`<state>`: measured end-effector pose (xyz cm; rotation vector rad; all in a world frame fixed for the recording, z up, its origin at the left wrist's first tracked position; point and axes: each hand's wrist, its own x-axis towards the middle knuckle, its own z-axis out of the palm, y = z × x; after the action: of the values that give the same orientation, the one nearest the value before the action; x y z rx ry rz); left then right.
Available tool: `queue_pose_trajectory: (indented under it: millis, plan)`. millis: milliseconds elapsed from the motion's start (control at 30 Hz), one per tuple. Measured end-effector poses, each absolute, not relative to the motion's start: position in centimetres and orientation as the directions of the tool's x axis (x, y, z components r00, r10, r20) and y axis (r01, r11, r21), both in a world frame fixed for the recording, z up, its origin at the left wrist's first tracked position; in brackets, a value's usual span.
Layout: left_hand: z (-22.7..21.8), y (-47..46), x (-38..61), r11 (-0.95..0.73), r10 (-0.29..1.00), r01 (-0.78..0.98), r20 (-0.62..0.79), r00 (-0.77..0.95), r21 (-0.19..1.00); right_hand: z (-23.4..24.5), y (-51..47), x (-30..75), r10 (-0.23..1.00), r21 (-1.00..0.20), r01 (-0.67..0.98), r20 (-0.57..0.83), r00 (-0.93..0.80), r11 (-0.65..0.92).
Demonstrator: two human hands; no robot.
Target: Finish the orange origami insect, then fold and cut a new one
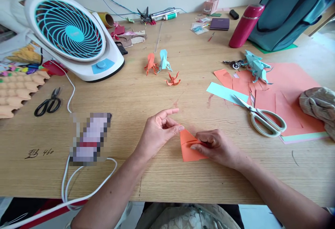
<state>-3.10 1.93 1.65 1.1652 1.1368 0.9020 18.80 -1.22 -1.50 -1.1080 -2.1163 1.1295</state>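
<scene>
Between my hands, near the front of the table, is a folded piece of orange paper [188, 152] with a crease or flap across it. My right hand [216, 147] grips its right side, thumb on top and fingers bent beneath. With thumb and fingertips, my left hand [162, 127] pinches the upper left corner; its index finger is stretched out. Beyond my hands stand an orange folded paper figure [151, 63], a light blue one [163, 60] and a small orange-red one [173, 79].
Scissors [261, 117] lie on orange sheets [285, 79] at the right, beside a light blue strip [227, 93] and blue paper figures [256, 65]. A magenta flask [246, 26] and teal bag [288, 16] stand behind. Left are a fan [70, 33], black-handled snips [49, 103] and a blurred phone [91, 138].
</scene>
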Motion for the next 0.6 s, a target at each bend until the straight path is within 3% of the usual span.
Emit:
queue_pose_trajectory:
  millis: [200, 467, 600]
  plan:
    - [1.2, 2.5, -3.6, 0.126, 0.990, -0.116, -0.118, 0.070, 0.985, -1.5, -1.2, 18.9, 0.826, -0.866, 0.404, 0.019, -0.563, 0.296]
    - [0.5, 1.5, -2.6, 0.102, 0.909, 0.124, -0.143, 0.391, 0.987, -2.3, -0.9, 18.8, 0.932, -0.942, 0.327, -0.047, -0.360, 0.080]
    - [-0.1, 1.0, -1.9, 0.081, 0.905, 0.203, -0.158, 0.395, 0.976, -2.2, -0.9, 18.6, 0.941, -0.960, 0.278, -0.073, -0.329, 0.023]
